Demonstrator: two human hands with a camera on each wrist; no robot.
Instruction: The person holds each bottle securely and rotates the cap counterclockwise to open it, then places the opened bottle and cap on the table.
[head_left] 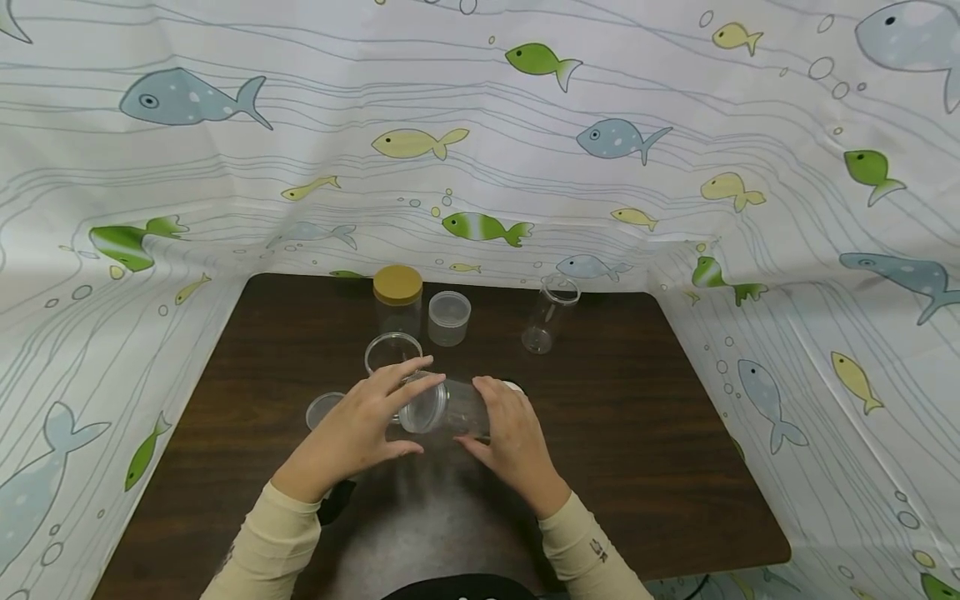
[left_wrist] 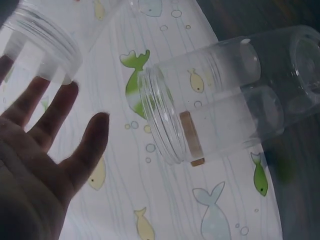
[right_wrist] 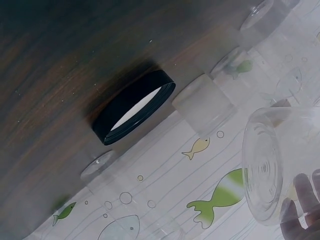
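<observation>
My right hand grips a clear plastic jar that lies sideways in the air, its threaded mouth facing left. In the right wrist view the round base of this jar shows beside the fingers. The left hand spreads straight fingers about the mouth end, thumb apart below. Seen from the left wrist, two fingertips sit at the threaded rim; whether they touch it I cannot tell. Just behind the hands stands an open clear jar, partly covered by the left hand.
A black lid with a white inside lies behind the right hand. Farther back stand a yellow-lidded jar, a small clear container and a tall clear jar. A clear disc lies left of the left hand.
</observation>
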